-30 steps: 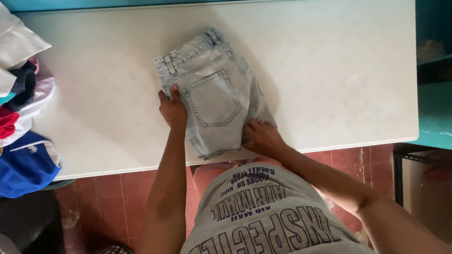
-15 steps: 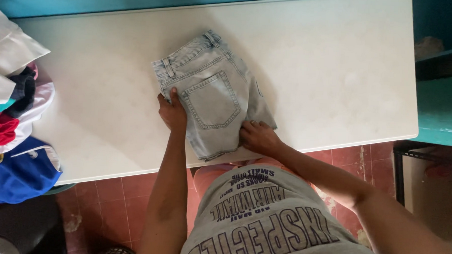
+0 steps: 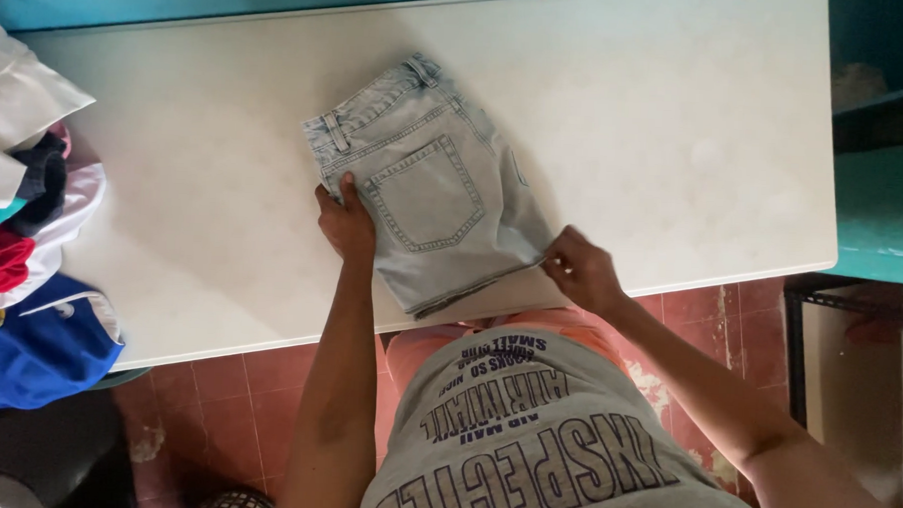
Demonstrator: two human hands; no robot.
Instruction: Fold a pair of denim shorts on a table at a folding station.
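Denim shorts point(image 3: 429, 188): folded, pale blue, lying flat on the white worktop point(image 3: 676, 132), back pocket facing up, waistband toward the far left corner of the fold; the whole bundle is turned at an angle to the worktop edge.
Place of the shorts: near the middle of the worktop, a little toward the near edge, directly in front of the person.
Left hand point(image 3: 347, 220): resting on the left edge of the shorts, just beside the back pocket; fingers are bent and pressed on the cloth, thumb on top; it holds the fabric down more than it grasps it.
Right hand point(image 3: 581, 271): at the near right corner of the shorts, fingertips closed in a pinch on the hem there; the hand lies close to the near edge of the worktop.
Arms: both bare, reaching forward from below; the person wears a grey shirt with dark printed letters.
Pile of clothes point(image 3: 21, 259): at the left end of the worktop, well apart from the shorts; white, red, dark and blue pieces heaped together.
Floor point(image 3: 226, 396): reddish tiles, seen under the near edge of the worktop.
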